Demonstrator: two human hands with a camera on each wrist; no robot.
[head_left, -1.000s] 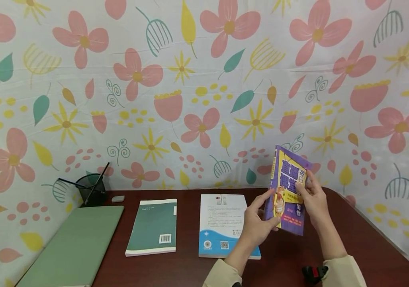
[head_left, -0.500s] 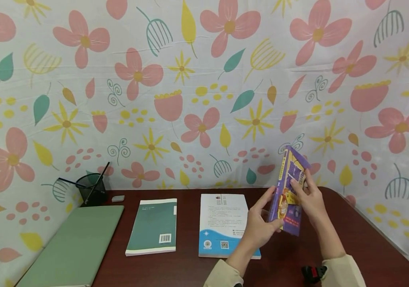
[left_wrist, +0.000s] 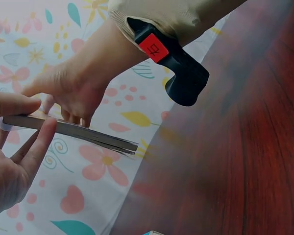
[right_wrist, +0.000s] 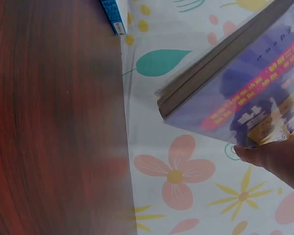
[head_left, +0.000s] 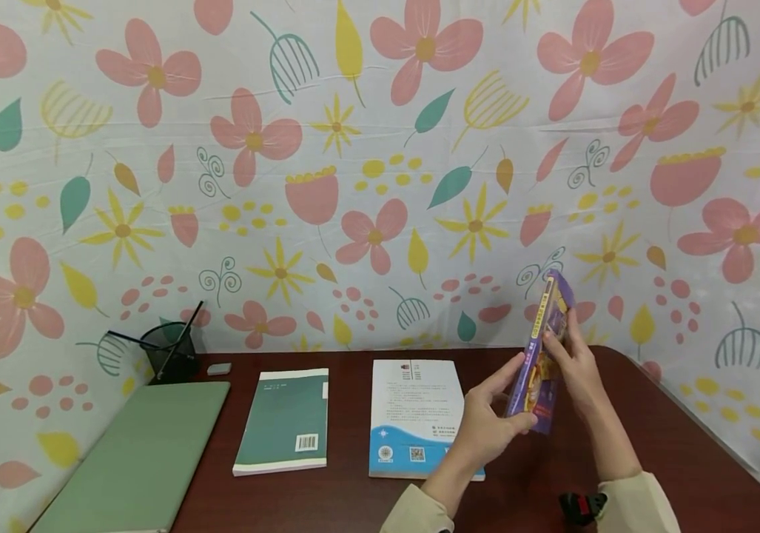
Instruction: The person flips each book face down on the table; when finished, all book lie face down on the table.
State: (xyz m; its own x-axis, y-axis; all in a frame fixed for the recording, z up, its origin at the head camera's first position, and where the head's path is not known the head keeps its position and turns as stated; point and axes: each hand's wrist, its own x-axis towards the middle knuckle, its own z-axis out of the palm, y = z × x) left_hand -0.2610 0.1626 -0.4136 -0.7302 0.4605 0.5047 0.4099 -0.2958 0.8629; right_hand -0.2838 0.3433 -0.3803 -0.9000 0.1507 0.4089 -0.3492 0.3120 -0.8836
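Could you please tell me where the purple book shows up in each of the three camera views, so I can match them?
Head: the purple book stands nearly edge-on, right of centre, held above the table between the left hand and right hand.
Left wrist: seen edge-on at left, between both hands.
Right wrist: its cover fills the upper right.
Shared landmark: the flowered cloth behind the dark red table.

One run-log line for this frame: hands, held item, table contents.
left hand + right hand: grip purple book upright above table | flat: teal book, blue-white book, green folder | pen cup
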